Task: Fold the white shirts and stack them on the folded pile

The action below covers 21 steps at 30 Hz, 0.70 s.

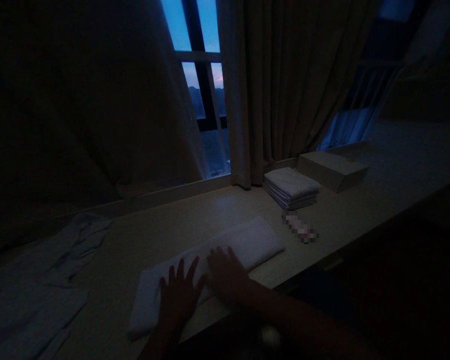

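A white cloth (pixel 257 242), folded into a long strip, lies flat on the pale counter near its front edge. It looks like a towel, though the room is too dim to be sure. My left hand (pixel 178 290) rests on its left half with the fingers spread. Close beside it, my right hand (pixel 227 272) lies flat on the middle of the cloth, fingers stretched out. Neither hand grips anything. The part of the cloth under both palms is hidden.
A stack of folded white cloths (pixel 291 187) stands at the back right, beside a pale box (pixel 332 167). A small blurred-out item (pixel 300 227) lies before the stack. Rumpled cloths (pixel 41 280) cover the left of the counter (pixel 225 212). Curtains (pixel 281 85) and a window (pixel 206 95) rise behind.
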Tool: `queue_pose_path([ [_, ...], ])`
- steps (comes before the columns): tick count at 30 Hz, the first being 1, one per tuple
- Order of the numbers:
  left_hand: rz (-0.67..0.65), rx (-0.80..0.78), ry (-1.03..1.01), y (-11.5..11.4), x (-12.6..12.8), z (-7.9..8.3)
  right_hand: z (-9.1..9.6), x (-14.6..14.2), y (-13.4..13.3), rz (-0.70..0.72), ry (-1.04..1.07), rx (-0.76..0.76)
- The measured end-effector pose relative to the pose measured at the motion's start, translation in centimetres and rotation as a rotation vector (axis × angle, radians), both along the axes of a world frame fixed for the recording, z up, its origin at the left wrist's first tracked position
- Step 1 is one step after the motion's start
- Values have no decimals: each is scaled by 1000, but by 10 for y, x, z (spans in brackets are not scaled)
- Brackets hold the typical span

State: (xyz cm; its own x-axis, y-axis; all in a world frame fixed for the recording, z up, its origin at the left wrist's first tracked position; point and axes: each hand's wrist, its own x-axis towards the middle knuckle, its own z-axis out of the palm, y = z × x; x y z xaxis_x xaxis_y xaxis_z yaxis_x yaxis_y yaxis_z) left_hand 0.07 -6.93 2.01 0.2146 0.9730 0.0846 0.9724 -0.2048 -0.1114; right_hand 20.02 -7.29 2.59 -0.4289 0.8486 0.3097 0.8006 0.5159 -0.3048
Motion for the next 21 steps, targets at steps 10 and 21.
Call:
queue_pose_path([
  [10, 29, 47, 0, 7, -1, -11, -14, 56, -7, -156, 40, -139],
  [21, 15, -34, -76, 9, 0, -1, -20, 163, 14, -427, -54, -210],
])
